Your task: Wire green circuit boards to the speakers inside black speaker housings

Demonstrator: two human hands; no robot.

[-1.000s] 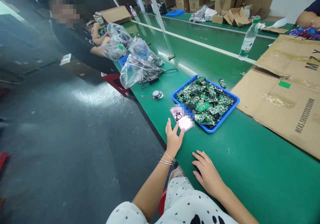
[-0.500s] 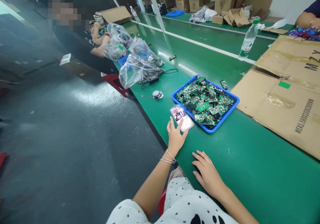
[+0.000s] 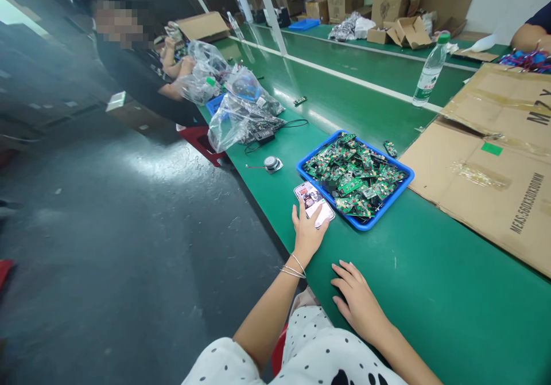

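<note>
My left hand (image 3: pixel 309 233) is over the lower part of a smartphone (image 3: pixel 326 215), fingers spread across its lit screen. The phone lies on the green table beside a blue tray (image 3: pixel 384 217) and looks to touch its near edge. Small green circuit boards (image 3: pixel 350 186) are heaped in that tray. Closer to the table's front edge, my right hand (image 3: pixel 358 299) rests on the table top with its fingers apart, holding nothing. A small round speaker (image 3: pixel 271 163) with a thin wire lies left of the tray.
Flattened cardboard (image 3: pixel 477 161) covers the table on the right, with a water bottle (image 3: pixel 429 75) behind it. Clear plastic bags (image 3: pixel 241 109) lie farther left, where a co-worker (image 3: pixel 138 75) handles them. One loose circuit board (image 3: pixel 390 148) lies behind the tray.
My left hand has shifted slightly right and up over the phone, its fingers reaching farther onto the screen. The right hand stays where it was. The view has tilted very slightly.
</note>
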